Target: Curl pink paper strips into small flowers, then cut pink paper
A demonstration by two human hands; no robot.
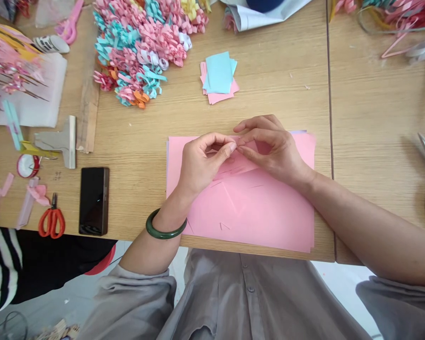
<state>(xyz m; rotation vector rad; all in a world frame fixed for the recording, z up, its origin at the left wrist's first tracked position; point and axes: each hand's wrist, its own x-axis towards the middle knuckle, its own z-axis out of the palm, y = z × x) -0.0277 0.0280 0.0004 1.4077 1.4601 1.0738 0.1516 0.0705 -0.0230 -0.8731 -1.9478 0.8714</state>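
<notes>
1. Paper sheets point(255, 212), pink, lie stacked flat on the surface point(138, 151), beneath both hands.
2. Left hand point(200, 163): grip pressed together, thumb to forefinger. Right hand point(281, 153): grip likewise pressed together, its tips meeting the left's. Cannot tell what is pinched.
3. Handling (judged): sheets are probably light, flexible, smooth and easily creased; take hold lightly at the edges, using fingertips.
</notes>
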